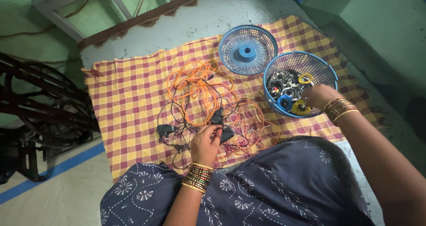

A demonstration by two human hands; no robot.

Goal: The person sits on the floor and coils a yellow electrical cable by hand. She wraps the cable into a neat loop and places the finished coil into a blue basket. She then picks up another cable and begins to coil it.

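A pale floor [57,195] with a blue stripe lies under a green wall, and on it a checked yellow-and-maroon cloth [128,101] carries the work. The person sits at the cloth's near edge, dark patterned fabric over the lap.

In the middle of the cloth lies a tangle of cables [208,106], orange on top, thin black and red ones beneath, with a black plug [165,130] at its left edge. The left hand [206,141] rests on the near side of the tangle, fingers curled and pinching a small black adapter [224,132] among the wires.

To the right stands a blue basket [326,68] holding rolls of tape and rings in silver, yellow and blue. The right hand [319,97] reaches into it, fingers bent down among the rolls; whether it grips one I cannot tell, since the fingertips are hidden. Just behind the basket lies a round blue lid [248,49], flat on the cloth.

The cables are heavily looped through each other, so lifting the adapter would likely drag the whole knot and tighten it. The basket sits near the cloth's right edge, and a sideways pull from the hand inside could tip it and spill the rolls.
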